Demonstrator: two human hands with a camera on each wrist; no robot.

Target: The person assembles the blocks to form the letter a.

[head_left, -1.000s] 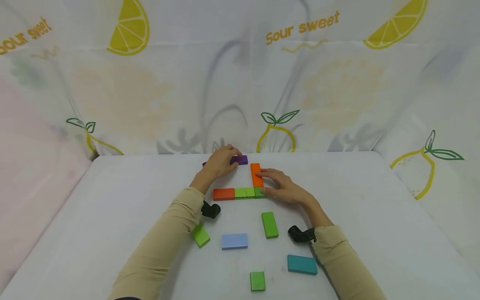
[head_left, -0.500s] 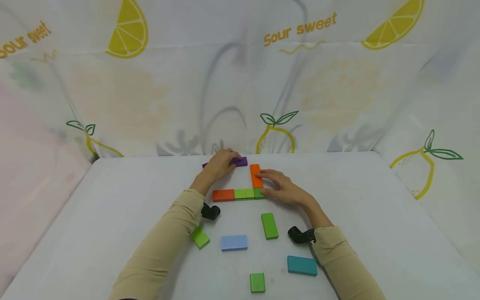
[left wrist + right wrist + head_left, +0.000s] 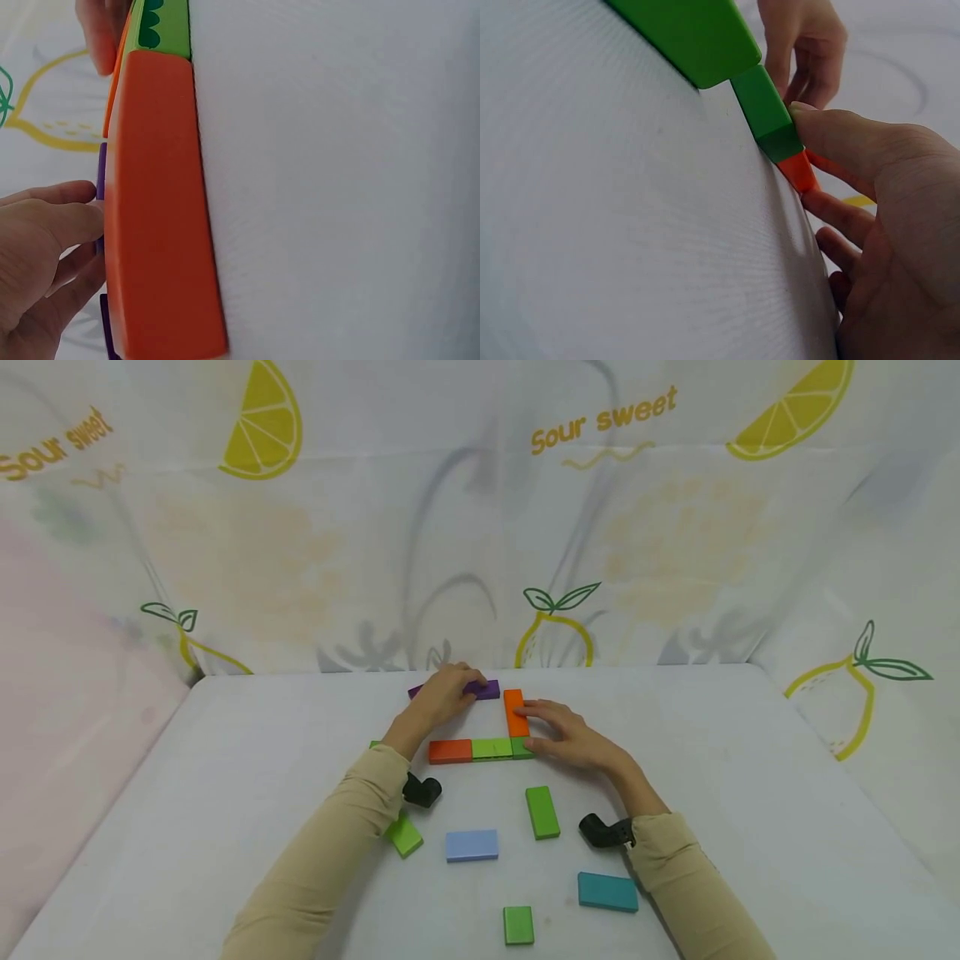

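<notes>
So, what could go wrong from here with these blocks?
The right hand touches the orange block and the green block at its near end; a small push might part them. The left hand, gripping a purple block, could set it askew. The left sleeve partly hides a lime block and may drag it.

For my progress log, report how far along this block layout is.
Looks done: the red block, lime block and darker green block lie end to end, with the orange block at one end. In hand: the left hand holds a purple block; the right hand touches the orange block. Probably left: the light blue block, teal block and small green block, lying loose.
</notes>
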